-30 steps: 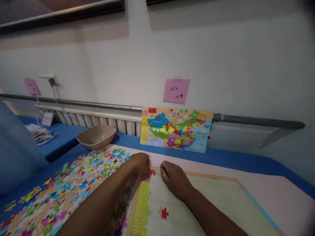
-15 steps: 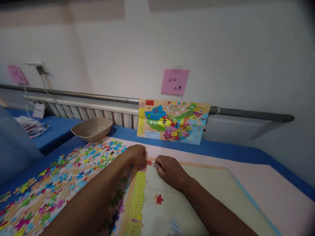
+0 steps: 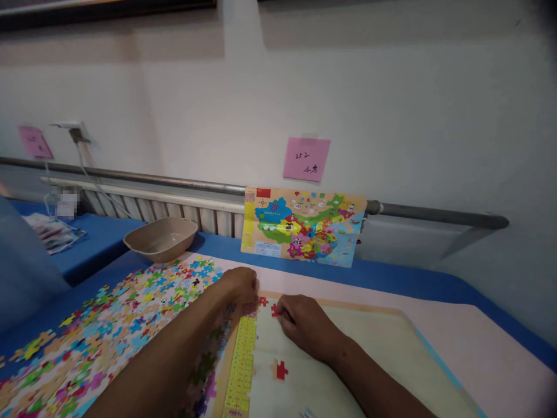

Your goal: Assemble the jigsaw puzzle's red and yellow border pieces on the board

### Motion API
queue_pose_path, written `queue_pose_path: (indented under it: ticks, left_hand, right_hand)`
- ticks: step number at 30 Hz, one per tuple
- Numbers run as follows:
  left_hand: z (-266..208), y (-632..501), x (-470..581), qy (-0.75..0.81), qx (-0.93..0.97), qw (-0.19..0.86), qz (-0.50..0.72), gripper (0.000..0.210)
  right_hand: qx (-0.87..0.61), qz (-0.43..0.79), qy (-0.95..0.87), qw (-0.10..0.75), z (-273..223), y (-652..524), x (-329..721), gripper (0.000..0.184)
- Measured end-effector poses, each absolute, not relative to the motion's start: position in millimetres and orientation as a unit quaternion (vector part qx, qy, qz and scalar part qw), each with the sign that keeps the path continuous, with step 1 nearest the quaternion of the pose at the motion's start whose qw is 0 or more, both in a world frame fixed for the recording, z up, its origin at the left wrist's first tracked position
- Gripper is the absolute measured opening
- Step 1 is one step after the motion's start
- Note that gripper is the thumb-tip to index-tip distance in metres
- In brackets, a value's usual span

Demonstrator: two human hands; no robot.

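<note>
My right hand [image 3: 302, 322] pinches a red puzzle piece [image 3: 274, 310] between thumb and fingertips, just above the pale puzzle board [image 3: 369, 348]. Left of that piece, another red puzzle piece [image 3: 263, 301] lies near the board's top-left corner. My left hand [image 3: 241, 284] rests at that corner with its fingers curled; what lies under its fingertips is hidden. A joined yellow strip of pieces [image 3: 241, 360] runs down the board's left side. Lower on the board lies a loose red and tan piece [image 3: 281, 370].
Many loose puzzle pieces [image 3: 126, 325] spread over the left of the table. Behind them stands a beige basin [image 3: 161, 239]. A coloured map sheet [image 3: 304, 226] leans upright at the back, under a pink note [image 3: 307, 158]. Someone's blue sleeve [image 3: 26, 267] shows at far left.
The piece in my right hand now shows its red face, where before only a pale edge showed. My left hand stays at the corner. The camera view has tilted slightly upward.
</note>
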State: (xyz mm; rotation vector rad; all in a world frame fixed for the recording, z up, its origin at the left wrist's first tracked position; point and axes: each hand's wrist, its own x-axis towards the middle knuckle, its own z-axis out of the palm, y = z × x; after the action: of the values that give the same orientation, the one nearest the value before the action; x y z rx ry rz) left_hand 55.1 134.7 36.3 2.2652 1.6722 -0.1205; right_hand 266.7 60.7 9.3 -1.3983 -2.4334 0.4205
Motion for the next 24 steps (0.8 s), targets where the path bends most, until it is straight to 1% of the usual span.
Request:
queue_pose_path:
  ticks: [6, 13, 17, 24]
  left_hand:
    - [36.1, 133.1, 54.8, 0.586, 0.792, 0.166, -0.037, 0.023]
    - [34.8, 133.5, 54.3, 0.589, 0.790, 0.166, -0.036, 0.024]
    - [34.9, 134.8, 54.3, 0.585, 0.793, 0.166, -0.043, 0.022]
    - [36.9, 135.3, 54.1, 0.579, 0.797, 0.163, -0.057, 0.021]
  right_hand:
    - [-0.502, 0.173, -0.832, 0.158, 12.9, 60.4, 268.7, 0.011]
    - [-0.501, 0.173, -0.830, 0.175, 10.5, 62.9, 273.5, 0.013]
    - [-0.496, 0.178, -0.833, 0.171, 10.9, 63.6, 271.1, 0.011]
    - [-0.516, 0.170, -0.826, 0.151, 10.0, 67.1, 272.5, 0.017]
